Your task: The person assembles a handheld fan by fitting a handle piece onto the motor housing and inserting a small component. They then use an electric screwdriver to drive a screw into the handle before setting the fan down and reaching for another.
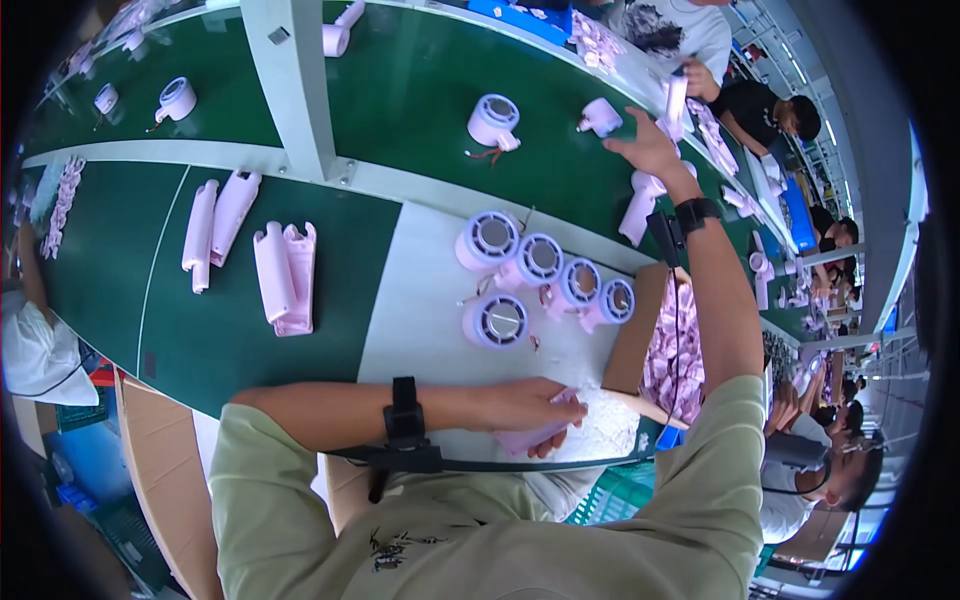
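Near the table's front edge, my left hand [545, 405] is closed around a pink plastic handle shell [532, 438]. My right hand [652, 152] reaches far over the green conveyor belt, thumb and fingers apart, with nothing seen in it. Just left of its fingertips lies a pink round housing [600, 117]. Another pink housing with trailing wires [493, 120] stands farther left on the belt. Several round pink housings with ring-shaped ends, such as the nearest one [495, 320], stand together on the white mat [405, 320] beyond my left hand.
Pink half shells [285, 280] lie on the green table at left. An open carton [638, 335] of pink parts stands at the mat's right side. A metal rail [395, 180] and upright post [290, 90] divide table from belt. Co-workers [770, 115] sit across and right.
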### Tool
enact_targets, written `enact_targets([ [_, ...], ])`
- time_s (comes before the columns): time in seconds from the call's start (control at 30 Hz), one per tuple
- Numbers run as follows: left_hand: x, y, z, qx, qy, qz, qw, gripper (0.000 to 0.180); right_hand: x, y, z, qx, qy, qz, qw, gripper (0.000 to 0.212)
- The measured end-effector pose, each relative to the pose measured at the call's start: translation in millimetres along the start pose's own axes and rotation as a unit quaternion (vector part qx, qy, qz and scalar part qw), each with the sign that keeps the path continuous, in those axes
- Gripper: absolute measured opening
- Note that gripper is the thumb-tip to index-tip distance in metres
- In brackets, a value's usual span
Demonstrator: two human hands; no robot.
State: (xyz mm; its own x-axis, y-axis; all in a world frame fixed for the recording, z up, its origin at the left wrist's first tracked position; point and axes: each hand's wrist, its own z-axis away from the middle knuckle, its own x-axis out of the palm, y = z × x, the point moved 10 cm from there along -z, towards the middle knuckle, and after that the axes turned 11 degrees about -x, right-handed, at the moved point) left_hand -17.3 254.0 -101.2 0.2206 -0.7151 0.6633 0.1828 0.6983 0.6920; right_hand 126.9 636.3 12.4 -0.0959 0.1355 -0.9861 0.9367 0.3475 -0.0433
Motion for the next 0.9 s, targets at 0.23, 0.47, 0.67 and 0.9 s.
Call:
enact_targets([
  [0.23,-1.1,0.0,11.5,-0.016,-0.015,0.015,1.0,0.031,45.9,30.7,-41.8,0.034,-0.042,0.0,0.999,0.088],
  [0.47,-8.4,5.5,2.8,-0.061,0.012,0.019,0.998,0.032,-70.2,-79.6,46.5,0.0,0.033,-0.026,0.999,0.065],
  [0.67,-7.8,0.2,-8.7,-0.02,0.034,0.054,0.998,0.031,-129.4,-173.3,220.2,-0.018,0.065,-0.118,0.991,0.056],
  [0.9,27.3,-9.1,-27.1,-0.037,0.016,-0.079,0.996,0.029,-83.3,-179.1,347.2,-0.005,-0.001,-0.063,0.998,0.058],
])
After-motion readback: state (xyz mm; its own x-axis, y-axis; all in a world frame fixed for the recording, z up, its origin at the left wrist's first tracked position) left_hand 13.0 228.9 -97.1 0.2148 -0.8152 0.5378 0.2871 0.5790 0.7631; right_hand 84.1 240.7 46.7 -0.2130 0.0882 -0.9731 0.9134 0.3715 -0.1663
